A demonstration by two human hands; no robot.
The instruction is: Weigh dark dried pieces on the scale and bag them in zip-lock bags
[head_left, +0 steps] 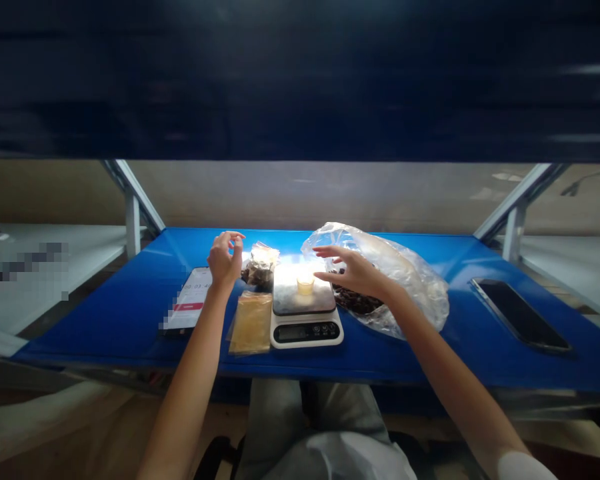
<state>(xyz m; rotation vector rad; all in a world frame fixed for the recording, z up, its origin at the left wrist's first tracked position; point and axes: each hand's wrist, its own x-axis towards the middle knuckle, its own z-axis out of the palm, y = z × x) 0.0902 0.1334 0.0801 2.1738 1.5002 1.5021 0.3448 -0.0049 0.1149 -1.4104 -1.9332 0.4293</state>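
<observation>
A white digital scale (307, 335) lies on the blue tabletop, and a small yellowish cup (305, 287) stands on its brightly lit plate. Just right of the cup hovers my right hand (353, 270), fingers apart and holding nothing. Under that hand is a clear plastic bag (405, 273) with dark brown pieces (357, 300) at its mouth. My left hand (224, 259) is raised left of the scale, its fingers loosely bent, thumb apart, nothing in it. Beside it sits a crinkled pile of small filled clear packets (263, 261). Flat yellowish plastic bags (251, 323) are stacked left of the scale.
A phone with a timer on its lit screen (187, 307) lies partly behind my left forearm. Another phone, dark-screened (523, 313), lies at the right. A dark blue shelf (300, 87) hangs low overhead, with metal struts (139, 200) at the sides.
</observation>
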